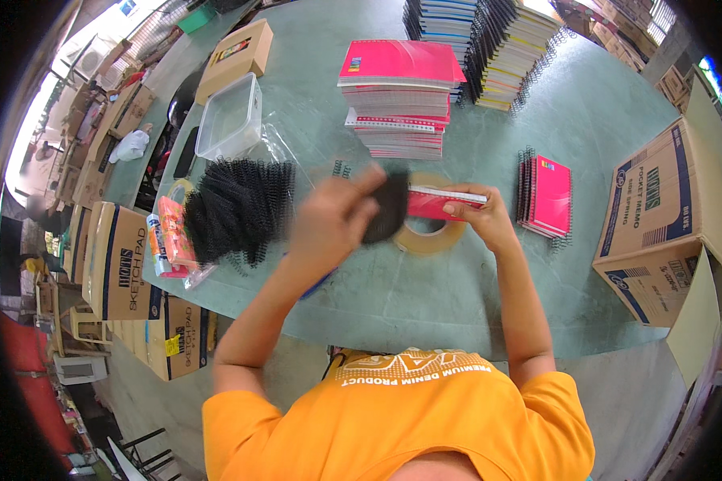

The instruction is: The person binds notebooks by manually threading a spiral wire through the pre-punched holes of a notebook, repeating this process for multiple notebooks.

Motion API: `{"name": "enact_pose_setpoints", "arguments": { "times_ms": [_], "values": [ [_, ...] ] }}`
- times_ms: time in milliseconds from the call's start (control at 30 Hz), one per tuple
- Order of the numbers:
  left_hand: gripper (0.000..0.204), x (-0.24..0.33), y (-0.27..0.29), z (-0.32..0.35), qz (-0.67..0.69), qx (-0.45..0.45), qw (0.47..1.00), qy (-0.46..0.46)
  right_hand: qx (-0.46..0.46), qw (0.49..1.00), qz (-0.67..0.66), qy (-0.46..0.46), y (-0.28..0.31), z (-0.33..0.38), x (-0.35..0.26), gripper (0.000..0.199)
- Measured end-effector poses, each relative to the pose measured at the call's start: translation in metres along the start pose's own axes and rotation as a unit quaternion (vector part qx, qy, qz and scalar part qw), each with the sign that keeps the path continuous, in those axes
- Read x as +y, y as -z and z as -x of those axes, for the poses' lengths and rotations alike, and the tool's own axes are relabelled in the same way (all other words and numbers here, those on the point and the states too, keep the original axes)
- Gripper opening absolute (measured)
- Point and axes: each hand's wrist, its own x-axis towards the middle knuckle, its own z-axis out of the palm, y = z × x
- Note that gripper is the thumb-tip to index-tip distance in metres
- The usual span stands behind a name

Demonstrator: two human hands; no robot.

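Observation:
My right hand (485, 218) is closed on the right end of a small red notebook (437, 207), thumb on its cover and page edges toward the far side. My left hand (333, 212) is smeared by motion beside a dark rounded thing (388, 210) at the notebook's left end. Blur hides what that dark thing is and whether the fingers grip anything. Under the notebook lies a large roll of tan tape (431, 243). A heap of black spiral binding coils (245, 204) lies left of my left hand.
Beyond my hands stands a tall stack of red notebooks (399, 104). Coil-bound notebooks (501, 60) pile up behind it. A few bound red ones (549, 192) lie at right, near an open carton (650, 224). A clear plastic box (231, 116) and a cardboard box (237, 60) stand at left.

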Motion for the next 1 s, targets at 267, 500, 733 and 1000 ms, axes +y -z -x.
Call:
{"name": "enact_pose_setpoints", "arguments": {
  "times_ms": [267,500,733,1000],
  "values": [
    [0.034,0.010,-0.002,0.001,0.002,-0.113,0.993,0.043,0.007,1.000,-0.013,0.004,-0.006,0.002,0.006,0.026],
    [0.032,0.019,-0.011,-0.003,0.030,0.010,0.999,0.027,-0.012,0.999,-0.018,0.038,-0.007,0.006,0.005,0.025],
    [0.036,0.026,-0.012,-0.008,0.005,0.008,1.000,0.010,-0.011,0.999,-0.025,0.046,-0.006,0.005,0.011,0.026],
    [0.039,0.025,-0.019,-0.007,-0.041,-0.153,0.987,0.002,0.002,1.000,0.002,0.018,-0.009,0.011,0.011,0.026]
  ]
}}
